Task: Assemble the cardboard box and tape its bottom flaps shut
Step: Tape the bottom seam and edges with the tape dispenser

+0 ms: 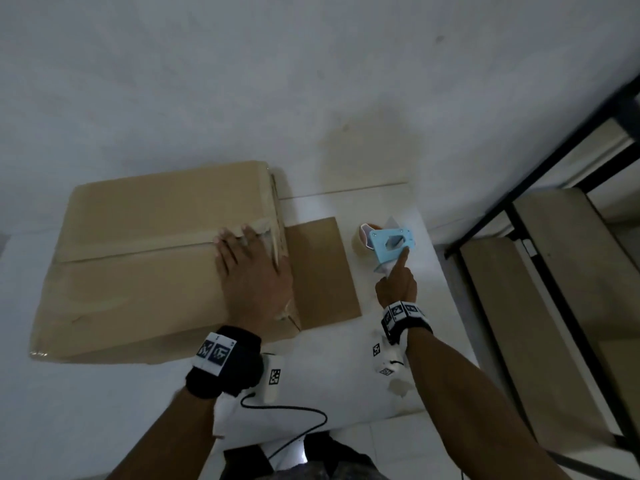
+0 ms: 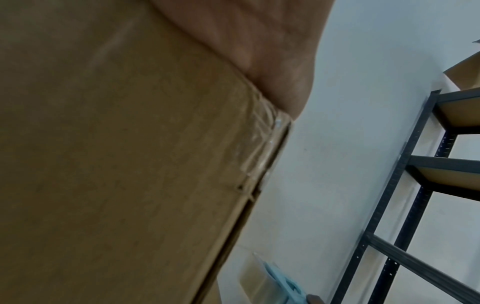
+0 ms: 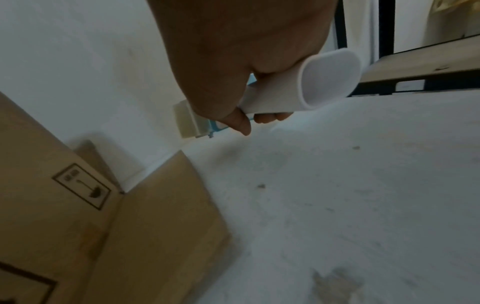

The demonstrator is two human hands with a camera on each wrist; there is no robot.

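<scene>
A brown cardboard box (image 1: pixel 138 258) stands on the white table (image 1: pixel 346 382) with its closed flaps facing up and a strip of clear tape (image 1: pixel 145 242) along the centre seam. My left hand (image 1: pixel 252 271) lies flat on the box top near its right edge, fingers straight over the tape end. One loose flap (image 1: pixel 322 271) lies flat on the table to the right. My right hand (image 1: pixel 396 284) grips the white handle (image 3: pixel 298 90) of a light blue tape dispenser (image 1: pixel 389 242), forefinger stretched along its body, right of the box and apart from it.
A black metal shelf rack (image 1: pixel 554 258) with wooden boards stands to the right of the table. A white wall (image 1: pixel 311 81) is right behind the table. A black cable (image 1: pixel 294 420) runs across the table's near edge by my left wrist.
</scene>
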